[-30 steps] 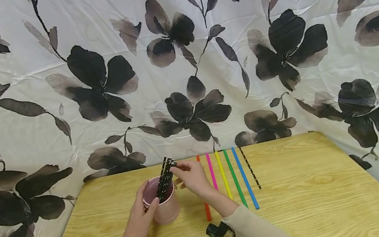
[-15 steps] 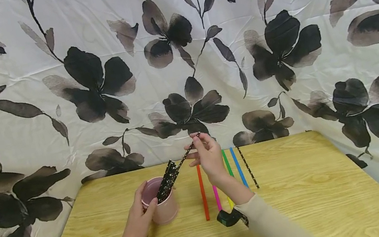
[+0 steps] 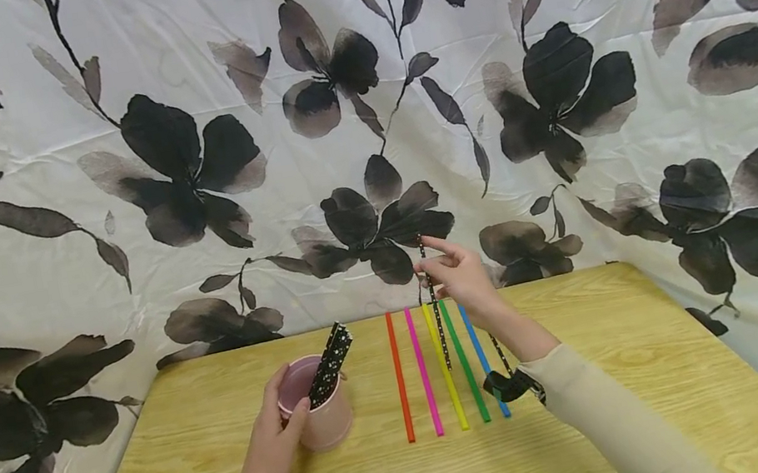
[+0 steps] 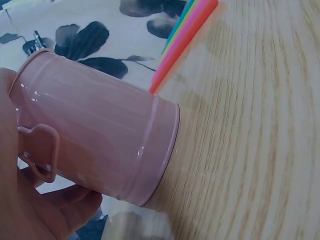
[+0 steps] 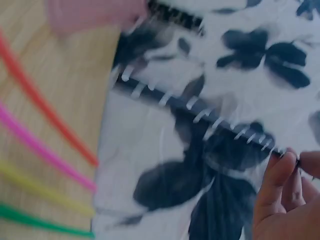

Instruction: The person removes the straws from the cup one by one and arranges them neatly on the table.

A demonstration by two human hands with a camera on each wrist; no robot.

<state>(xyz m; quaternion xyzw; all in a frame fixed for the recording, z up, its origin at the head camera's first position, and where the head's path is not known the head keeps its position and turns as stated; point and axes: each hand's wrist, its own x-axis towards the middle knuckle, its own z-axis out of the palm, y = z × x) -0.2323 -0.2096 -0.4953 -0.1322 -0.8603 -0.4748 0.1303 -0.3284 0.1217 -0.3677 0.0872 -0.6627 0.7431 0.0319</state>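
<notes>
Head view: left of centre, one pink cup (image 3: 332,424) is gripped by the left hand (image 3: 278,432); a bundle of black sticks (image 3: 329,364), too tight to count, is held in it. One dotted stick (image 3: 442,335) is pinched by the right hand (image 3: 464,279), right of centre. Five coloured sticks (image 3: 399,376) are laid on the worktop (image 3: 655,332); a second dotted stick (image 3: 500,355) is partly hidden.

Left wrist view: one handle (image 4: 54,155) is shown at left.

Right wrist view: four coloured sticks are seen at lower left.

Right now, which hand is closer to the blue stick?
The right hand, raised near the far end of the blue stick, pinching a black stick; the left hand holds the cup, farther off to the left.
</notes>
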